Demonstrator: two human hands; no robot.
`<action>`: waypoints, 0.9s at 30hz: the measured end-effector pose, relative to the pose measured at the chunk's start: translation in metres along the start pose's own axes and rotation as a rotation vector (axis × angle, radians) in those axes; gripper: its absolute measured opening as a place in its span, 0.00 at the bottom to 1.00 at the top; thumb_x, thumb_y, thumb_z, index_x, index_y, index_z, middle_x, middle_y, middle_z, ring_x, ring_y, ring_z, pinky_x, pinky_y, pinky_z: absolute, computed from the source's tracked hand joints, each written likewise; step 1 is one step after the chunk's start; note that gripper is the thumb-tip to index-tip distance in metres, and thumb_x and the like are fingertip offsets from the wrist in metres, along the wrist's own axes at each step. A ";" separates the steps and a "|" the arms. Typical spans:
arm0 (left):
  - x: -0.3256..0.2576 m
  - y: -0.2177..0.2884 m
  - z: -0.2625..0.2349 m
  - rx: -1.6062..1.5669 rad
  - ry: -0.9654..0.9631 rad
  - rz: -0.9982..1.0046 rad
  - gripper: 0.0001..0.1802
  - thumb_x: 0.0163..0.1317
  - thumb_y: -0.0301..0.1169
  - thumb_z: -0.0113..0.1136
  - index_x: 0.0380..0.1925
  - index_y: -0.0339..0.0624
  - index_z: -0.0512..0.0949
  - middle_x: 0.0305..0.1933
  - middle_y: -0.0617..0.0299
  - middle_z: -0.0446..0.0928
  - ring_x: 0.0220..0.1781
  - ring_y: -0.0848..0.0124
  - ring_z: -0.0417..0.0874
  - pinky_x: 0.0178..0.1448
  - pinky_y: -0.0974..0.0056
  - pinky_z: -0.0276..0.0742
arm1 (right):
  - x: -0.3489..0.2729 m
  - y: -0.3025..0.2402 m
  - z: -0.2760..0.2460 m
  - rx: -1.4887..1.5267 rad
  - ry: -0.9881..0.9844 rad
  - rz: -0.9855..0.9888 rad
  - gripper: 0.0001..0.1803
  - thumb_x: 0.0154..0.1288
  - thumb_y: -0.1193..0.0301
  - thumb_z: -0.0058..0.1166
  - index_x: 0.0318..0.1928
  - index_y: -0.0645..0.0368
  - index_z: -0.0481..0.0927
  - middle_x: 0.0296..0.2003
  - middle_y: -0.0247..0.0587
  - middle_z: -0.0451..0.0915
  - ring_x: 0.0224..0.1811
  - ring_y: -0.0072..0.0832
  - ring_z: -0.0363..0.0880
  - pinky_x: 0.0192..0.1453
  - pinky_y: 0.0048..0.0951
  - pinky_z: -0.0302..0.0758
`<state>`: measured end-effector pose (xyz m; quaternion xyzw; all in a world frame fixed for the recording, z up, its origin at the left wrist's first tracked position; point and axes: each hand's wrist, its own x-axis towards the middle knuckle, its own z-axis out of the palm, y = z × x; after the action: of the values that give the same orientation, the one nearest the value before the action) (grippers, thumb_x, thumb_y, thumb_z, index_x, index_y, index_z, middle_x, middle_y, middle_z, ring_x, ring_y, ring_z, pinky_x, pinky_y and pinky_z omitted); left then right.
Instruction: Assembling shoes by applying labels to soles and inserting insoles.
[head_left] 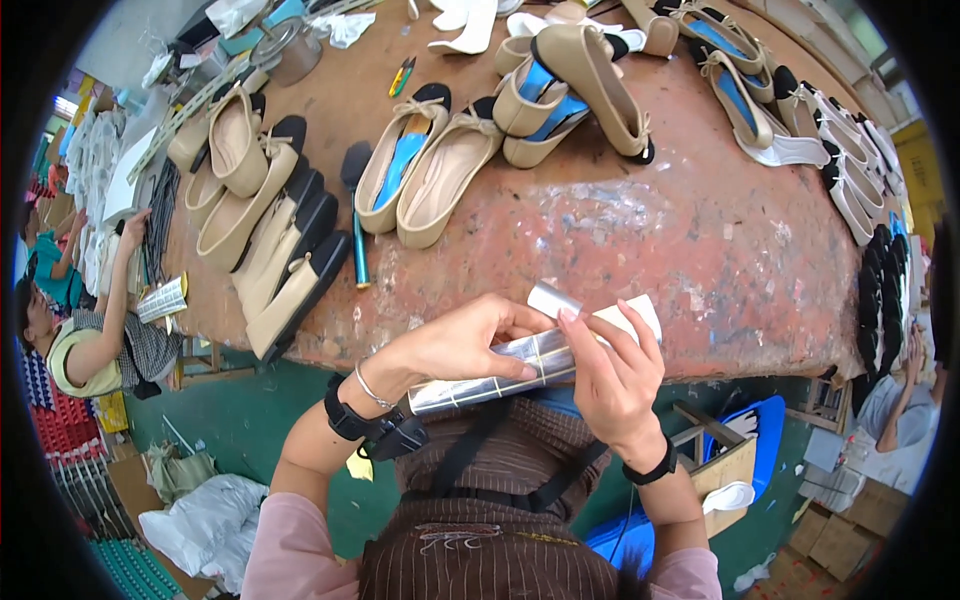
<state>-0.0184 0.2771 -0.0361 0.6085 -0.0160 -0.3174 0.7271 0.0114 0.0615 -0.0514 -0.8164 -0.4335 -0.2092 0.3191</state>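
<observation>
Close to the table's front edge, both my hands are on a roll of shiny silver label sheet (470,390) marked by pale lines. My left hand (450,345) is closed round its middle, thumb lying along the top. The fingers of my right hand (615,390) are bent at the other end, where thumb and fingertips touch a curled silver flap. White backing shows beside those fingers. Beyond my hands stands a pair of beige bow flats (450,185), one with a blue insole piece inside. A hammer (360,220) with a teal handle lies left of them.
More beige flats (265,230) are stacked at the left, others (580,90) at the back. Black-and-white shoes (850,190) line the right side of the worn red table (660,240). A metal can (287,50) stands far left. Co-workers (95,345) are at both sides.
</observation>
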 end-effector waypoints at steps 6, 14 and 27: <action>0.071 -0.004 -0.018 0.080 -0.062 -0.012 0.26 0.57 0.18 0.67 0.59 0.30 0.78 0.51 0.58 0.86 0.52 0.74 0.82 0.62 0.66 0.75 | -0.011 0.019 -0.018 0.018 0.056 0.101 0.27 0.52 0.84 0.64 0.56 0.61 0.81 0.37 0.41 0.86 0.50 0.39 0.84 0.64 0.51 0.74; 0.110 0.012 -0.040 1.615 0.954 0.265 0.22 0.55 0.45 0.71 0.39 0.42 0.76 0.43 0.55 0.78 0.50 0.58 0.77 0.53 0.53 0.73 | -0.054 0.040 -0.062 0.293 0.466 0.779 0.41 0.60 0.87 0.60 0.73 0.64 0.59 0.39 0.40 0.80 0.45 0.30 0.82 0.62 0.34 0.75; -0.040 -0.027 -0.071 -0.435 0.597 0.186 0.25 0.65 0.27 0.61 0.60 0.27 0.72 0.52 0.50 0.83 0.46 0.67 0.88 0.50 0.65 0.87 | -0.036 0.059 0.016 0.764 0.151 0.689 0.45 0.58 0.84 0.65 0.74 0.61 0.59 0.45 0.43 0.78 0.48 0.30 0.80 0.59 0.35 0.77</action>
<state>-0.0331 0.3569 -0.0643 0.5014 0.2091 -0.0546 0.8378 0.0431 0.0271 -0.1045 -0.7196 -0.1608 0.0231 0.6751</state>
